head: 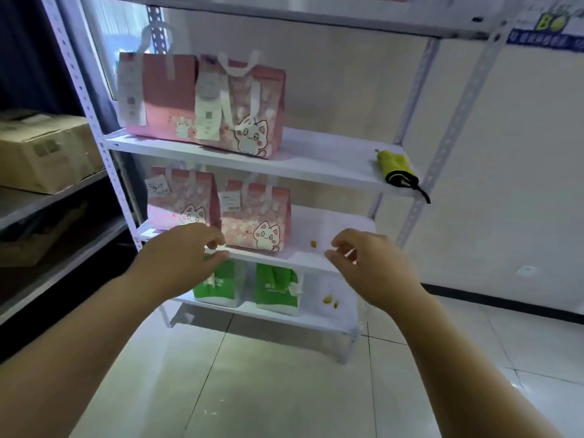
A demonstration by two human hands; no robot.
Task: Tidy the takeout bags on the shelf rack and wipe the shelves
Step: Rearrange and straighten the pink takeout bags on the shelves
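Reaching toward the front lip of the middle shelf (331, 226), the left hand (186, 251) and right hand (369, 263) show narrow, loosely curled fingers holding nothing. Pink cat bags (256, 216) stand on that shelf's left side. More pink bags (240, 105) sit on the shelf above, where a yellow-green cloth (396, 167) lies at the right end. Green bags (276, 287) sit on the shelf below.
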